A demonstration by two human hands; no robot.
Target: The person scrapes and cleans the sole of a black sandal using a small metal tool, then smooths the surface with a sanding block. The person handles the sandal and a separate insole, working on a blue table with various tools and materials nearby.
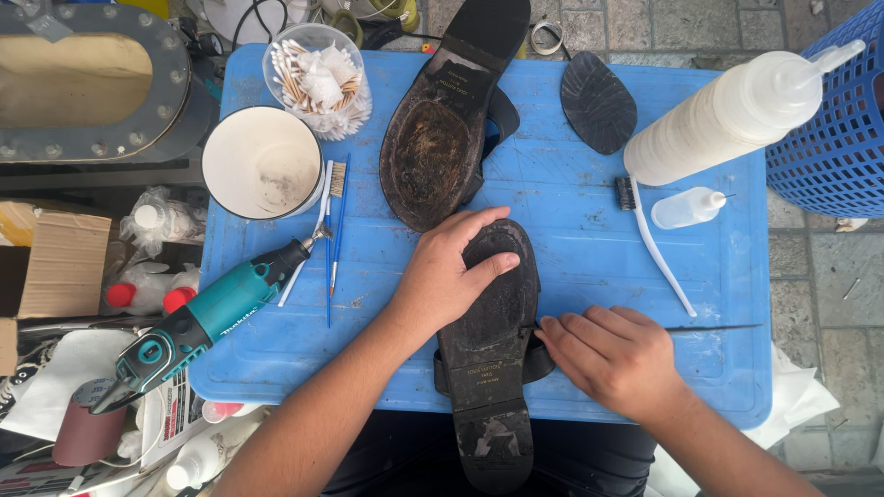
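Both hands press a black shoe point(493, 340), sole up, on a blue table point(589, 239) — left hand point(442, 276) flat on the forefoot, right hand point(617, 354) gripping its side at the waist. Its long axis runs toe-away, heel toward the person, beside a second upturned shoe point(442, 129).

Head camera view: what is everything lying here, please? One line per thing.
blue table: one, blue plastic, centre
near shoe: one, black, sole up, under both hands
far shoe: one, black, sole up, top centre
rubber sole piece: one, black, top right
large squeeze bottle: one, white, lying at right
small dropper bottle: one, clear, right
toothbrush: one, white, right
white bowl: one, left
cotton swab tub: one, clear, top left
rotary tool: one, teal, left edge
blue basket: one, far right
left hand: flat on near shoe
right hand: fingers at the shoe's edge
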